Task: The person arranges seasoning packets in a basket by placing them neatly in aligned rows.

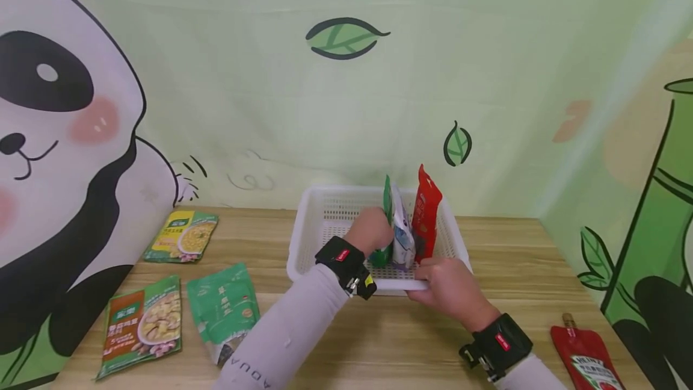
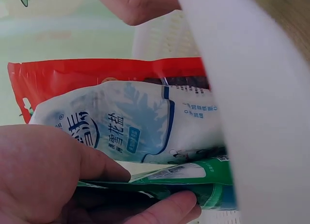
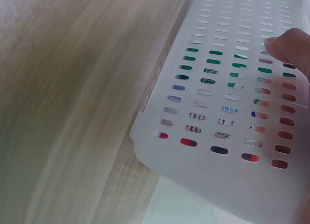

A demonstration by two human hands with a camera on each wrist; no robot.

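Observation:
My left hand [image 1: 370,231] is inside the white plastic basket [image 1: 392,284], pinching a green packet [image 2: 208,174] between thumb and fingers, as the left wrist view shows. Beside that packet stands a white and blue salt bag [image 2: 145,118], upright in the basket. A red packet [image 1: 426,216] stands to its right, near the basket's right side. With my right hand [image 1: 450,291] I grip the front rim of the basket. In the right wrist view, the thumb [image 3: 289,47] lies against the slotted front wall, and the packets' colours show through the slots.
Left of the basket lie a yellow-green soup packet [image 1: 184,236], a brown-green soup packet [image 1: 143,325] and a green pouch [image 1: 226,306]. A red Heinz ketchup pouch [image 1: 587,354] lies at the right front of the wooden table [image 1: 373,342]. A printed cloth [image 1: 260,107] hangs behind.

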